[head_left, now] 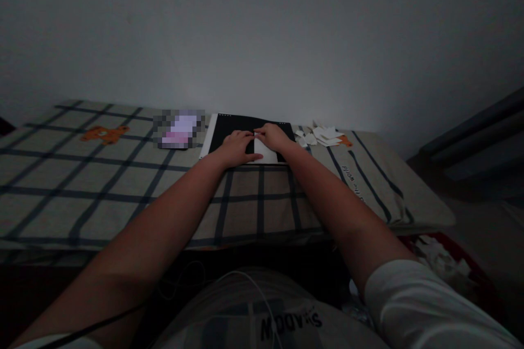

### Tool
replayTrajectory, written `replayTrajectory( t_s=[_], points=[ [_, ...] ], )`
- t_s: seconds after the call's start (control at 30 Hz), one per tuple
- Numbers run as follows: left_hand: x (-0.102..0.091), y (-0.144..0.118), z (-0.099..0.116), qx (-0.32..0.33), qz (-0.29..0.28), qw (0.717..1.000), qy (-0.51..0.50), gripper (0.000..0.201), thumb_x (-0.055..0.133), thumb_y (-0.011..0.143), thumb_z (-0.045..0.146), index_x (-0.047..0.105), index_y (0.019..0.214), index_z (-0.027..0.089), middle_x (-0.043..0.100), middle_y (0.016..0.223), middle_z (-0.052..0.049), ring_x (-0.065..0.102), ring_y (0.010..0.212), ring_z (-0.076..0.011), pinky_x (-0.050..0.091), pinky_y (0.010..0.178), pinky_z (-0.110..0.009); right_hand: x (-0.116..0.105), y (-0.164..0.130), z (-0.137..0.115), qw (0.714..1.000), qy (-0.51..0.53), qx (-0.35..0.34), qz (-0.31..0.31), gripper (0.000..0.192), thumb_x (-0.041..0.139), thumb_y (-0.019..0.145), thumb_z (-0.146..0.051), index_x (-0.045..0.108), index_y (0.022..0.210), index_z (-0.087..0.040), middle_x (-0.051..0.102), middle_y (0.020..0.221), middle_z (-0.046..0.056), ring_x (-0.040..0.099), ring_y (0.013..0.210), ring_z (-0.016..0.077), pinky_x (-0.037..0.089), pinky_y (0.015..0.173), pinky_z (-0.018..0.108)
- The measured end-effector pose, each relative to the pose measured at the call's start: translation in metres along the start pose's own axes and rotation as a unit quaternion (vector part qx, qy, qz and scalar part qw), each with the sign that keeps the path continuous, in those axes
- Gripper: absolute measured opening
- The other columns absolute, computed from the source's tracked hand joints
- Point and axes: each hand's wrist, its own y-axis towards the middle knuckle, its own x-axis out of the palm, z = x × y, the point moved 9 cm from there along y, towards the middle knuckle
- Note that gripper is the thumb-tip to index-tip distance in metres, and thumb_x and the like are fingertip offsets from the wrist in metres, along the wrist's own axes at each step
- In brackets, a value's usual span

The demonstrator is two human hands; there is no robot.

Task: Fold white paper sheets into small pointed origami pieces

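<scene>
A small white piece of paper lies on a black sheet with a white strip on its left side and small holes along its far edge. My left hand rests at the paper's left edge, thumb spread away from the fingers, thumb tip on the paper's near part. At the far edge of the paper, my right hand has its fingertips drawn together on it, close to the left fingertips. Exactly how the right fingers grip is hard to see in the dim light.
Loose white paper pieces lie right of the black sheet. A phone-like object, partly pixelated, lies to the left on the checked cloth. A grey wall stands behind. Below right is a red container with white scraps.
</scene>
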Motion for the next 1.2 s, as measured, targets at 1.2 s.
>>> replayTrajectory(
  t_s=[1.2],
  points=[
    [0.002, 0.007, -0.012, 0.005, 0.011, 0.999, -0.046, 0.048, 0.047, 0.095, 0.038, 0.063, 0.136, 0.020, 0.051, 0.150, -0.009, 0.043, 0.139, -0.0287, 0.033, 0.119, -0.043, 0.001, -0.032, -0.024, 0.991, -0.011, -0.080, -0.109, 0.051, 0.072, 0.087, -0.034, 0.065, 0.132, -0.009, 0.066, 0.122, 0.018, 0.056, 0.123, 0.0279, 0.043, 0.107, 0.037]
  ],
)
